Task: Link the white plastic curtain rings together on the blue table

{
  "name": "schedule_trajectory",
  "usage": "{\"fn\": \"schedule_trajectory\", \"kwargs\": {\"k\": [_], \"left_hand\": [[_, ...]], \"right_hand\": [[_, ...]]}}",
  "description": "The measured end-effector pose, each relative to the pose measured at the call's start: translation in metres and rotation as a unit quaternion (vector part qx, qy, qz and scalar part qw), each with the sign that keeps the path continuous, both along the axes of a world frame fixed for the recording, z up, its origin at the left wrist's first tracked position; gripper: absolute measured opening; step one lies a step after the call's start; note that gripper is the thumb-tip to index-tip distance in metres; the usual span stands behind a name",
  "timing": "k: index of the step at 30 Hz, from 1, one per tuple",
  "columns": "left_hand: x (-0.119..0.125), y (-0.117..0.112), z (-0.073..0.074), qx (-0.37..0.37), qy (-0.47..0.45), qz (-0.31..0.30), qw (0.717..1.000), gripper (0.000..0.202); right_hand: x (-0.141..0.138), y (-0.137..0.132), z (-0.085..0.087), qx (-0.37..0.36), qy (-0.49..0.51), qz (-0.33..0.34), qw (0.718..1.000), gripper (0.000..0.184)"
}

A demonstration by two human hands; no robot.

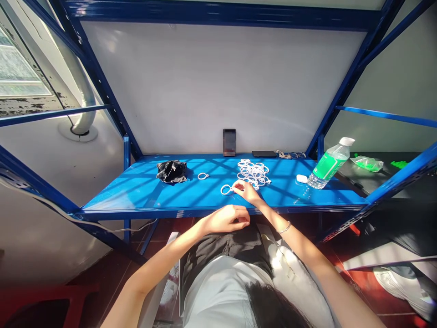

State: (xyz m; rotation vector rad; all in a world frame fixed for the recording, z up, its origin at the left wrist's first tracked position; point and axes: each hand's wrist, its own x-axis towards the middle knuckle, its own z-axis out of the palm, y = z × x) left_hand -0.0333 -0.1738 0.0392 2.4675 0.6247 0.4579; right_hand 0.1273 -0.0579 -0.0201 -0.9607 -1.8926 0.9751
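Note:
My right hand pinches one end of a white ring just above the blue shelf. This ring has a small knob-like part where the fingers grip it; the exact kind is too small to tell. Just behind my right hand lies a loose pile of similar white rings. One more white ring lies apart, to the left. My left hand is at the shelf's front edge, above my lap. Its fingers are loosely curled in, and nothing shows in them.
A crumpled black plastic bag sits at the left. Along the back are an upright phone-like device, a flat black phone and a cable. At the right stand a water bottle and a white case. Blue posts frame both sides.

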Motion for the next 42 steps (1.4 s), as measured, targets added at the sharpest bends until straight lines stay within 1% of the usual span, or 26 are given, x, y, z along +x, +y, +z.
{"fn": "schedule_trajectory", "kwargs": {"k": [1,2,3,4,6,7,9,11,14,17,20,24,27,32,40,42], "left_hand": [[-0.003,0.007,0.006,0.048,-0.022,0.061,0.997,0.025],[-0.006,0.016,0.006,0.096,-0.043,0.127,0.986,0.025],[-0.009,0.026,0.002,0.135,-0.060,0.186,0.971,0.028],[-0.013,0.037,-0.005,0.155,-0.068,0.233,0.958,0.034],[-0.021,0.060,-0.027,0.163,-0.086,0.294,0.938,0.049],[-0.025,0.069,-0.038,0.153,-0.093,0.298,0.938,0.054],[-0.031,0.082,-0.056,0.116,-0.090,0.272,0.951,0.056],[-0.036,0.087,-0.064,0.101,-0.094,0.255,0.957,0.050],[-0.037,0.090,-0.062,0.107,-0.094,0.239,0.961,0.038],[-0.033,0.093,-0.056,0.116,-0.093,0.235,0.961,0.034],[-0.027,0.098,-0.055,0.120,-0.108,0.237,0.958,0.032],[-0.024,0.099,-0.058,0.127,-0.117,0.243,0.955,0.035],[-0.026,0.097,-0.058,0.110,-0.142,0.239,0.954,0.035],[-0.027,0.095,-0.055,0.084,-0.171,0.242,0.951,0.040],[-0.026,0.096,-0.056,0.105,-0.170,0.242,0.949,0.039],[-0.026,0.096,-0.055,0.106,-0.173,0.252,0.946,0.039]], "right_hand": [[0.000,0.000,0.000,0.007,-0.003,0.001,1.000,0.019],[0.001,0.000,0.001,0.013,-0.006,0.001,1.000,0.017],[0.001,0.000,0.001,0.014,-0.008,0.000,1.000,0.015],[0.001,0.000,0.001,0.016,-0.009,-0.003,1.000,0.014],[0.001,0.001,0.001,0.025,-0.009,-0.014,1.000,0.013],[0.000,0.001,0.001,0.034,-0.009,-0.019,0.999,0.013],[-0.001,-0.001,0.002,0.062,-0.013,-0.024,0.998,0.014],[-0.002,-0.004,0.004,0.087,-0.021,-0.023,0.996,0.015],[-0.002,-0.008,0.007,0.110,-0.036,-0.024,0.993,0.014],[-0.002,-0.009,0.008,0.120,-0.041,-0.034,0.991,0.013],[-0.002,-0.008,0.006,0.128,-0.043,-0.048,0.990,0.013],[-0.001,-0.006,0.004,0.124,-0.043,-0.064,0.989,0.012],[-0.001,-0.006,0.004,0.124,-0.044,-0.057,0.990,0.012],[-0.001,-0.006,0.004,0.134,-0.041,-0.047,0.989,0.014],[0.000,-0.005,0.003,0.136,-0.025,-0.039,0.990,0.018],[0.000,-0.005,0.003,0.137,-0.014,-0.043,0.989,0.019]]}}
